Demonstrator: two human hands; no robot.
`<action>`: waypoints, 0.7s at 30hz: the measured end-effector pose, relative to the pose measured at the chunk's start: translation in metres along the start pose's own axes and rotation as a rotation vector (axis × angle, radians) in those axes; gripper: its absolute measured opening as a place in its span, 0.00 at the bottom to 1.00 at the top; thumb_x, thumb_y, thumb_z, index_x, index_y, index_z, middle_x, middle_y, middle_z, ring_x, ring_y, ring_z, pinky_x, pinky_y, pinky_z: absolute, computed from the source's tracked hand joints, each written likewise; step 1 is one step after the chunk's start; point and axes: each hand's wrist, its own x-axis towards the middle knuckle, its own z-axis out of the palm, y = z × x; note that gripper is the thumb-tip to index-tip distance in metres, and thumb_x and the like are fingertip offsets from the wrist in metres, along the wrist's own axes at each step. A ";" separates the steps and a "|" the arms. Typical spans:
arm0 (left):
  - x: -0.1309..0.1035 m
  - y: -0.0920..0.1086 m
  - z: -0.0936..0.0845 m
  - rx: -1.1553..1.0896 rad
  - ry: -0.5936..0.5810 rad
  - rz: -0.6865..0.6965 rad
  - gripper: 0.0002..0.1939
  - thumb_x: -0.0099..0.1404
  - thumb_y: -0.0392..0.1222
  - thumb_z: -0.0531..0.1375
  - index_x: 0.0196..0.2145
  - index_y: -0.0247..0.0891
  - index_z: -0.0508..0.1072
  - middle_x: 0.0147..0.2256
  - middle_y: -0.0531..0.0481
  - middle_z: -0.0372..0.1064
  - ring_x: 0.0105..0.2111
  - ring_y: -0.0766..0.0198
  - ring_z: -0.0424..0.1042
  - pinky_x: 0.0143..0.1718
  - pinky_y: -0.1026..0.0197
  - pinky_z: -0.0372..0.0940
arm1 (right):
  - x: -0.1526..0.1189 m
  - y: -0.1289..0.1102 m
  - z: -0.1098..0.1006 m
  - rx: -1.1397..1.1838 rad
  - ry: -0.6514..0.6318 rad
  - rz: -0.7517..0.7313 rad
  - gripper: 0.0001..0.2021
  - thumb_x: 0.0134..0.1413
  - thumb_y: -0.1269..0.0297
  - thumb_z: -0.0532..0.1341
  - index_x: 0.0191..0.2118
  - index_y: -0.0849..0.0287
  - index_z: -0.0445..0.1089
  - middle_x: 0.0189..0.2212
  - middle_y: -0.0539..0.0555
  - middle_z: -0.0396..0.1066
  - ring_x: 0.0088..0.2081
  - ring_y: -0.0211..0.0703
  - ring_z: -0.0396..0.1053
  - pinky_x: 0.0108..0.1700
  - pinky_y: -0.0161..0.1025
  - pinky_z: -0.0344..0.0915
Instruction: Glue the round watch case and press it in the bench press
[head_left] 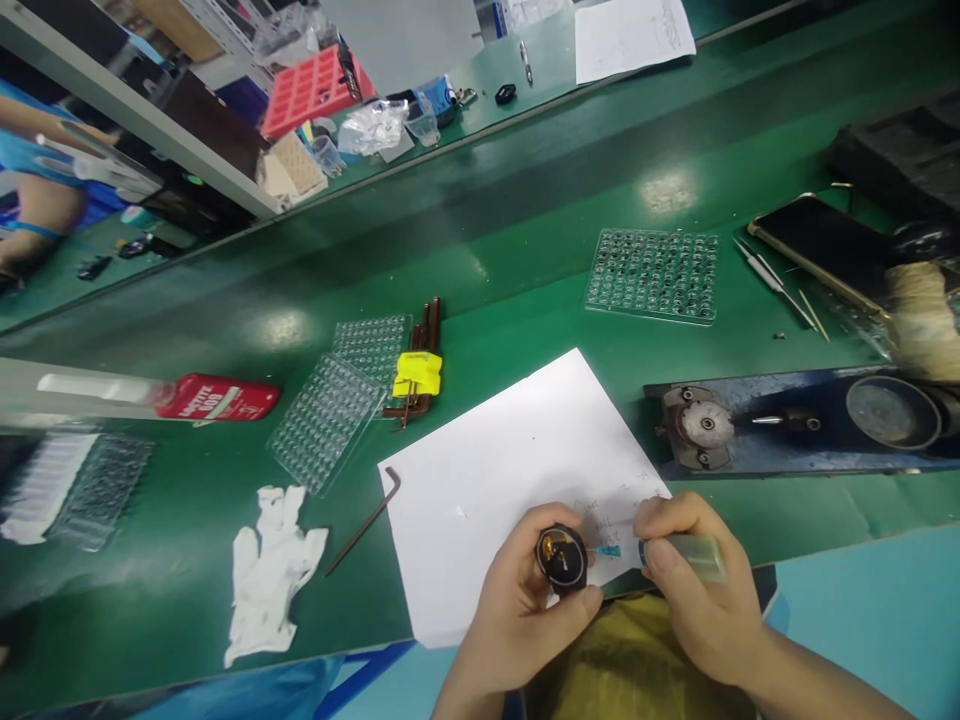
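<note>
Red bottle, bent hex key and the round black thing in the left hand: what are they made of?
The red bottle is probably smooth plastic, with a soft sheen. The bent hex key is likely metal: rigid-looking, with a dark brownish finish. The round black thing in the left hand has a glossy amber patch and pale rim: maybe metal, maybe plastic.

Needle applicator (705, 557) right of the workpiece (562, 560), paper (510, 450) beyond both, glove (271, 580) to the left, fixture (787, 445) to the right.
</note>
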 end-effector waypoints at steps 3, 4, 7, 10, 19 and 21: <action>-0.001 -0.001 0.000 0.004 0.006 -0.006 0.22 0.66 0.36 0.74 0.54 0.47 0.75 0.40 0.50 0.73 0.39 0.65 0.74 0.39 0.72 0.68 | -0.002 0.001 -0.001 -0.005 -0.004 0.010 0.10 0.77 0.55 0.61 0.42 0.51 0.69 0.27 0.47 0.70 0.24 0.38 0.65 0.28 0.30 0.65; -0.001 -0.001 0.000 0.004 0.004 -0.006 0.22 0.66 0.37 0.74 0.54 0.47 0.75 0.40 0.50 0.73 0.39 0.65 0.74 0.39 0.71 0.68 | -0.002 0.001 -0.001 -0.003 -0.007 0.013 0.09 0.77 0.55 0.61 0.42 0.51 0.69 0.27 0.47 0.70 0.24 0.38 0.65 0.28 0.30 0.65; -0.001 -0.002 0.000 -0.001 0.002 0.002 0.22 0.66 0.36 0.74 0.54 0.48 0.76 0.40 0.50 0.73 0.38 0.65 0.74 0.39 0.72 0.68 | -0.002 0.001 -0.001 0.005 -0.009 0.014 0.09 0.78 0.56 0.61 0.42 0.51 0.69 0.27 0.47 0.70 0.24 0.37 0.65 0.28 0.30 0.65; 0.001 -0.001 0.000 -0.004 0.005 0.014 0.22 0.67 0.36 0.74 0.55 0.48 0.76 0.40 0.51 0.73 0.37 0.66 0.73 0.39 0.72 0.67 | -0.001 0.000 -0.001 0.011 0.000 0.002 0.09 0.77 0.57 0.61 0.42 0.52 0.69 0.27 0.47 0.70 0.24 0.37 0.65 0.28 0.30 0.65; 0.003 0.001 0.001 -0.005 -0.014 0.025 0.22 0.68 0.35 0.73 0.56 0.50 0.75 0.41 0.52 0.73 0.39 0.67 0.73 0.40 0.74 0.67 | 0.002 -0.002 0.003 0.000 -0.006 -0.027 0.10 0.79 0.55 0.59 0.42 0.51 0.68 0.27 0.46 0.69 0.24 0.36 0.64 0.28 0.28 0.64; 0.002 0.000 0.001 -0.007 -0.014 0.025 0.23 0.68 0.34 0.73 0.56 0.50 0.75 0.41 0.52 0.73 0.39 0.67 0.74 0.40 0.74 0.67 | 0.002 -0.001 0.002 -0.005 -0.014 -0.031 0.10 0.79 0.55 0.58 0.42 0.51 0.67 0.27 0.46 0.69 0.24 0.36 0.63 0.28 0.28 0.64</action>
